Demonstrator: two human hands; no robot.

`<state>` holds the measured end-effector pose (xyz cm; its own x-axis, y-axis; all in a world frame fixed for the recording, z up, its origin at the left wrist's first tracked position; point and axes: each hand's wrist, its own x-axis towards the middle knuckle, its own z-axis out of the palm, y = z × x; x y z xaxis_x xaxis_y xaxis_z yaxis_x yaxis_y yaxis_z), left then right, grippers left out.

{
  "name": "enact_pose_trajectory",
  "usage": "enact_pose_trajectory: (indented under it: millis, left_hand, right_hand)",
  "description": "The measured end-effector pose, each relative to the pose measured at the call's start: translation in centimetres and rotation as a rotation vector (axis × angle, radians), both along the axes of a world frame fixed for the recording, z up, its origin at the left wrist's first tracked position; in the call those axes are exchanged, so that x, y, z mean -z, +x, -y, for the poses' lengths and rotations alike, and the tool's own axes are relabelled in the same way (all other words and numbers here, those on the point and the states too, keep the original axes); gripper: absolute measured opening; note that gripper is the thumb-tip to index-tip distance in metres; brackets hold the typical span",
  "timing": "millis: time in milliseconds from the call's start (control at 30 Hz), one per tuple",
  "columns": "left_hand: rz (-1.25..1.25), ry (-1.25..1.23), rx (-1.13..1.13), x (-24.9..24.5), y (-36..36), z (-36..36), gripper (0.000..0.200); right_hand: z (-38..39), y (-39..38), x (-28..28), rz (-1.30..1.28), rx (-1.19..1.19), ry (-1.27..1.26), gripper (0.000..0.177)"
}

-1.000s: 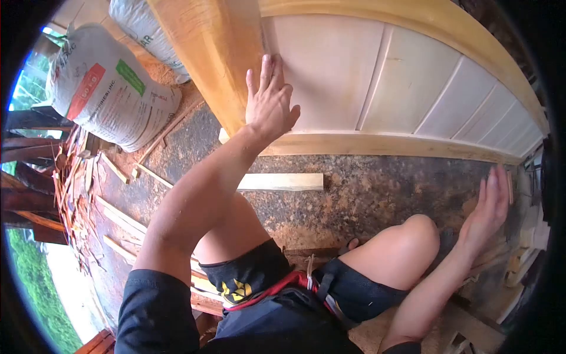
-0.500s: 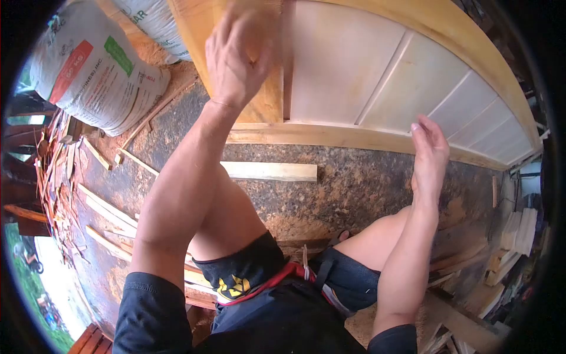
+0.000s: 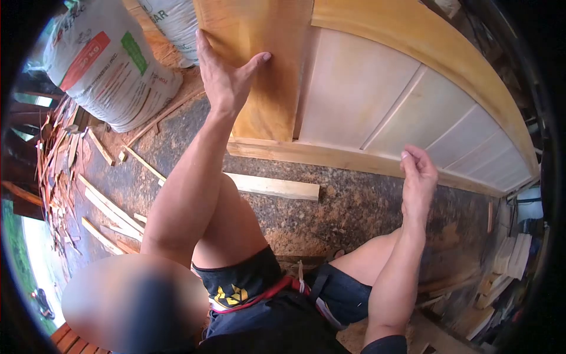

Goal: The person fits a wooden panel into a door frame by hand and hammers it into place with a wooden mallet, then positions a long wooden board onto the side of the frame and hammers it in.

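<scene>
A wooden panel door (image 3: 277, 112) with yellowish frame boards and pale inset panels (image 3: 356, 88) stretches across the upper part of the view. My left hand (image 3: 224, 82) is at the left edge of its wide end board, fingers and thumb spread apart, apparently resting on the wood. Near the door's lower rail (image 3: 330, 154), my right hand (image 3: 420, 177) is raised with its fingers curled together. Whatever those fingers pinch, if anything, is hidden from view.
Two white sacks (image 3: 112, 71) stand at the upper left. A pale wood strip (image 3: 274, 186) lies on the dark, dusty surface before me. More strips (image 3: 109, 206) and a heap of wood scraps (image 3: 59, 159) are at left. Stacked offcuts (image 3: 510, 256) sit at right.
My left hand, blurred and further up the end board before, is now at its left edge with fingers spread. The view has shifted slightly; my right hand appears lower and remains curled.
</scene>
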<state>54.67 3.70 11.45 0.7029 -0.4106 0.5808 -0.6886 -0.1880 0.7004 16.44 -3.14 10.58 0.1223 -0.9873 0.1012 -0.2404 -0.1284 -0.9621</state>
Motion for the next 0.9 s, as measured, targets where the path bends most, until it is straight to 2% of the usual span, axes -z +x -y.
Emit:
enact_pose_trajectory:
  millis: [167,367,467,867,900]
  left_hand:
    - [-0.030,0.038,-0.052,0.3,0.2,0.2,0.132]
    - [-0.314,-0.154,0.139,0.5,0.2,0.0,0.110]
    - [-0.283,-0.188,0.141,0.9,0.5,0.4,0.102]
    - [-0.304,-0.220,0.171,-0.5,0.0,0.2,0.100]
    - [-0.366,-0.198,0.156,-0.8,-0.3,-0.2,0.103]
  right_hand:
    - [-0.2,1.2,0.3,0.022,-0.067,0.009,0.020]
    - [-0.3,2.3,0.4,-0.019,-0.107,-0.005,0.020]
    - [-0.1,2.3,0.5,-0.005,-0.122,0.016,0.017]
    - [-0.5,2.7,-0.2,-0.049,-0.160,0.026,0.009]
    - [-0.4,2.6,-0.2,-0.042,-0.164,0.042,0.009]
